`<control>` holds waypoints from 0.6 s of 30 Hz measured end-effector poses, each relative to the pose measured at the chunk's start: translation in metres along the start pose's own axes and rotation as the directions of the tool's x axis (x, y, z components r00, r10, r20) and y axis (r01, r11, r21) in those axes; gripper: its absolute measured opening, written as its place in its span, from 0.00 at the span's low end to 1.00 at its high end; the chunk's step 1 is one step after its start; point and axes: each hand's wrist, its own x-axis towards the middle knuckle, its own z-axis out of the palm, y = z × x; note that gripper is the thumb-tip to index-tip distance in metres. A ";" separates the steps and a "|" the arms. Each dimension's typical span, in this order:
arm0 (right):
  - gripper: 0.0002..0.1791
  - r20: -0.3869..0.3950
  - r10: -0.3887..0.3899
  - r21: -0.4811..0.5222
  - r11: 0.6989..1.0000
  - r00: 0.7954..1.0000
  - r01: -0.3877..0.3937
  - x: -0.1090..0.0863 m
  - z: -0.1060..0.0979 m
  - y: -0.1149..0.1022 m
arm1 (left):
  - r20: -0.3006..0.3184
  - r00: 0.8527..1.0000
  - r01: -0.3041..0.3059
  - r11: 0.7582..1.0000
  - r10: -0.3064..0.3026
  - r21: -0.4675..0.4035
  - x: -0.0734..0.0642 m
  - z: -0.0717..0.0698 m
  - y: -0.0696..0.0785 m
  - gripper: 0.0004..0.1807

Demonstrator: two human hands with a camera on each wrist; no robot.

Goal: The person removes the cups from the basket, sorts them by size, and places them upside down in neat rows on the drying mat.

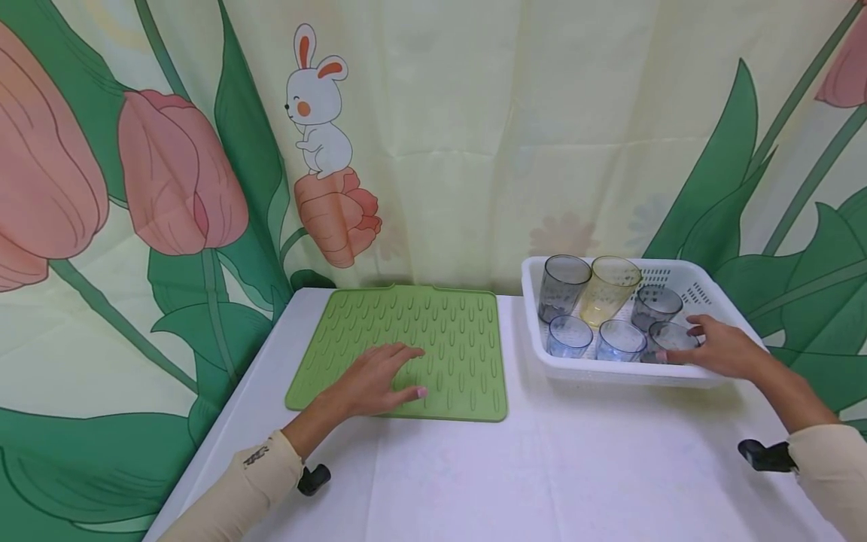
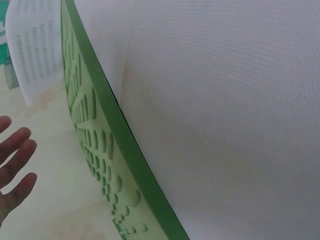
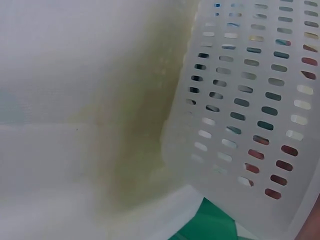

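Small gray glass [image 1: 669,336] stands at the right hand's fingers, inside a white basket [image 1: 609,369] on the counter [image 1: 515,474]. The right hand [image 1: 725,348] reaches in over the basket's side, its forearm angled inward; the fingers curve round the glass, thumb across the near side and fingertips at the far right of the rim, pinching it. Just beyond those fingers is another short gray glass [image 1: 657,305]; to their left are 2 short blue glasses [image 1: 570,336], and farther off, 1 tall gray glass [image 1: 564,290] and 1 tall yellow glass [image 1: 609,290].

The left hand [image 1: 375,380] hangs palm down over a green ridged mat [image 1: 467,339], with its forearm slanting up from the lower left. Its fingers are loosely spread, thumb apart, holding nothing; in the left wrist view they appear clear of the mat's surface. Both arms wear cream sleeves [image 1: 237,482].
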 end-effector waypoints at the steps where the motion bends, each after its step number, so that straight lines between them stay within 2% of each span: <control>1: 0.59 0.006 -0.001 0.006 1.000 1.000 0.001 0.000 0.000 0.001 | -0.002 1.000 -0.001 1.000 0.001 -0.004 0.000 0.000 0.000 0.38; 5: 0.58 0.016 -0.015 0.022 1.000 1.000 0.015 0.002 0.000 0.003 | -0.013 1.000 -0.012 1.000 0.012 -0.025 0.001 0.000 0.000 0.37; 10: 0.56 0.021 -0.041 0.052 0.998 0.999 0.040 0.003 0.001 0.003 | -0.013 1.000 0.008 0.993 -0.009 -0.120 0.002 0.001 0.000 0.37; 18: 0.55 0.036 -0.027 0.073 0.997 0.999 0.025 0.004 -0.002 0.003 | 0.002 0.998 0.062 0.940 -0.065 -0.336 0.005 0.004 -0.001 0.37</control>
